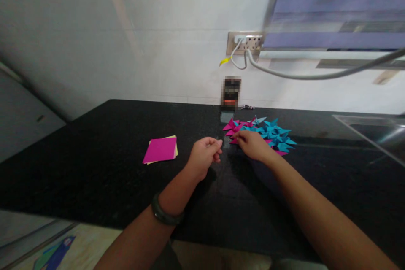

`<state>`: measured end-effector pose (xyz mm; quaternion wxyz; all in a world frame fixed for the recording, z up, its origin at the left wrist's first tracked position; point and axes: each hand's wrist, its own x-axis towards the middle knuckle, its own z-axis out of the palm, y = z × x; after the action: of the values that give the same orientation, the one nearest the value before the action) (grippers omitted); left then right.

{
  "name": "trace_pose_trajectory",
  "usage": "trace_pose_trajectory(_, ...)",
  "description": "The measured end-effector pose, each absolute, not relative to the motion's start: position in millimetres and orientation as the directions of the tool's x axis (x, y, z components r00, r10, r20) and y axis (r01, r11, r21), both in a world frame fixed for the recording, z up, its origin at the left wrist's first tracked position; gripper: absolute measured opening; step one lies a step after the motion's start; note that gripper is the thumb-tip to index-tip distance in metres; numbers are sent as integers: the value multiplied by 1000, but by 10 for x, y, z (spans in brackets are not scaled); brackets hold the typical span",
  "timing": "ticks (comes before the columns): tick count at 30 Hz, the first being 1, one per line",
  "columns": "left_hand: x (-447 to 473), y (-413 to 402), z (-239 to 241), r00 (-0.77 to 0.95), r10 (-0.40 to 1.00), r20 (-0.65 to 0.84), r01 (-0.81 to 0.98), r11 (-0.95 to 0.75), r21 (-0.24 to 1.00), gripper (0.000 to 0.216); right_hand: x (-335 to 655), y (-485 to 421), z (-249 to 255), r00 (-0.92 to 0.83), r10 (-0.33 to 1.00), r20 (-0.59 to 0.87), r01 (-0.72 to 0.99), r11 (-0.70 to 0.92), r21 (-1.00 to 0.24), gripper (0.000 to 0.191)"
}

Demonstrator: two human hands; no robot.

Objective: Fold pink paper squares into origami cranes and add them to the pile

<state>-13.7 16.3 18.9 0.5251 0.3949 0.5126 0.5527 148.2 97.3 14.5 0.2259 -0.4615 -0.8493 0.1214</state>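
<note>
My left hand (pixel 205 156) hovers over the middle of the counter, its fingers curled and thumb against the forefinger; nothing shows in it. To its right, my right hand (pixel 253 144) is closed, with the fingertips pinched at a pink paper crane (pixel 233 141) on the near left side of a pile. That pile mixes folded pink cranes (pixel 233 125) with several blue cranes (pixel 275 133) and a paler one at the back. Part of the pile is hidden behind my right hand. A stack of square paper (pixel 160 149), pink on top with yellow beneath, lies left of my left hand.
The black counter (pixel 104 152) runs along a pale tiled wall. At the back stands a small blurred-out dark object (pixel 230 93), beside a small beaded item (pixel 247 107). A grey cable (pixel 300 76) hangs from the wall socket (pixel 245 43). A clear-edged panel (pixel 367 139) lies at the right.
</note>
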Motion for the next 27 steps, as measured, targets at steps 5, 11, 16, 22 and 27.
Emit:
trace_pose_trajectory(5, -591, 126, 417, -89, 996, 27, 223, -6, 975, 27, 1511, 844, -103, -391, 889, 237, 697, 455, -554, 26)
trace_pose_trajectory(11, -1660, 122, 370, 163, 987, -4, 926, -152, 344, 76, 1606, 860, -162, -420, 869, 261, 697, 493, -520, 26)
trace_pose_trajectory(16, -1974, 91, 135, 192, 977, -97, 946, -158, 283, 57, 1575, 797, -128, -467, 834, 294, 658, 550, -514, 26)
trace_pose_trajectory(22, -1971, 100, 80, 221, 973, -64, 951, -200, 236, 38, 1579, 769, -110, -454, 838, 304, 647, 544, -534, 26)
trace_pose_trajectory(27, -2005, 135, 116, 257, 963, -75, 923, -222, 316, 30, 1573, 763, -109, -463, 833, 302, 648, 551, -526, 25)
